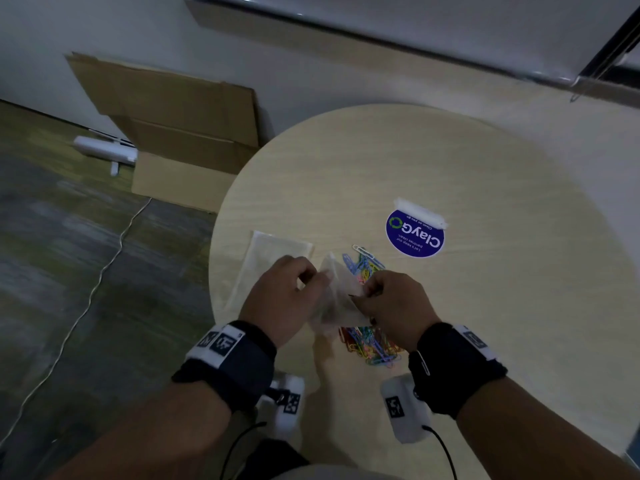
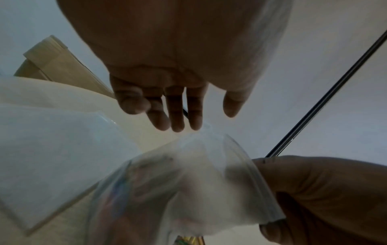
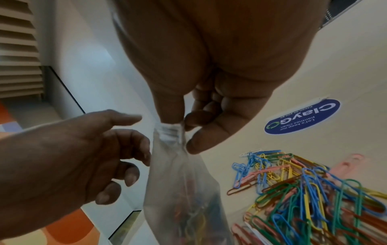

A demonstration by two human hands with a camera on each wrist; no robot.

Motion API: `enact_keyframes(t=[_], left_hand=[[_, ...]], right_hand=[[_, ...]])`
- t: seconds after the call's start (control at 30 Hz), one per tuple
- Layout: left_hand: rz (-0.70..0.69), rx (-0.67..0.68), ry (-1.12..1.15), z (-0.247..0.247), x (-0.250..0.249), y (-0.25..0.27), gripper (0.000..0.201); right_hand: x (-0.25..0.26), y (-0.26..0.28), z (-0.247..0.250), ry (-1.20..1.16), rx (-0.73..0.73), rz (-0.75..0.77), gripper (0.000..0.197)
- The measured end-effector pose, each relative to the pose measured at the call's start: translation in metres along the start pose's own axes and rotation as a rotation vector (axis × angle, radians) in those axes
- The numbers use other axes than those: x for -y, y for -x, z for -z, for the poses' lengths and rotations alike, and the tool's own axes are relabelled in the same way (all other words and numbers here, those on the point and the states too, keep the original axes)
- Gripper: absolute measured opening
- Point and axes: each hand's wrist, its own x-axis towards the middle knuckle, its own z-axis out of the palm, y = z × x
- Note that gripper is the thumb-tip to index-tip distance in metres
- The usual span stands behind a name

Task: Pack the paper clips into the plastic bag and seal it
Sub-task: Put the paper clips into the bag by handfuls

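Note:
Above the round table (image 1: 450,161), my right hand (image 1: 370,293) pinches the top corner of a clear zip plastic bag (image 1: 337,301) between thumb and forefinger. The right wrist view shows that pinch (image 3: 181,124) on the bunched bag rim (image 3: 170,132), and coloured clips inside the bag (image 3: 188,207). My left hand (image 1: 310,279) is beside the bag with its fingers loosely extended. In the left wrist view its fingertips (image 2: 195,126) are at the bag's upper edge (image 2: 201,137) without gripping it. Loose coloured paper clips (image 1: 372,344) lie under and behind the bag, plain in the right wrist view (image 3: 303,190).
A stack of spare clear bags (image 1: 273,258) lies flat to the left of my hands. A blue round sticker (image 1: 415,233) is stuck on the table further right. One silver clip (image 1: 362,251) lies apart. Cardboard boxes (image 1: 180,133) and a white cable (image 1: 104,271) are on the floor to the left.

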Motion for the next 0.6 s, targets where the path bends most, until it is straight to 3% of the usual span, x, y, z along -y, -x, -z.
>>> enact_keyframes(t=[0.07, 0.2, 0.33, 0.43, 0.6], left_hand=[[0.051, 0.052, -0.023, -0.004, -0.009, -0.007, 0.054], [0.081, 0.149, -0.094, -0.007, -0.009, -0.017, 0.035], [0.079, 0.181, -0.025, 0.004, -0.015, -0.014, 0.037], [0.0, 0.152, -0.06, 0.017, -0.026, -0.007, 0.039], [0.04, 0.132, 0.034, 0.005, -0.021, -0.011, 0.041]], right_hand=[[0.001, 0.001, 0.001, -0.031, 0.021, -0.006, 0.026], [-0.002, 0.0, 0.005, -0.132, 0.086, -0.045, 0.029], [0.0, 0.001, 0.011, -0.059, 0.157, -0.026, 0.031], [0.006, 0.002, 0.017, -0.041, 0.092, 0.034, 0.033], [0.005, -0.009, 0.006, -0.101, 0.176, -0.056, 0.027]])
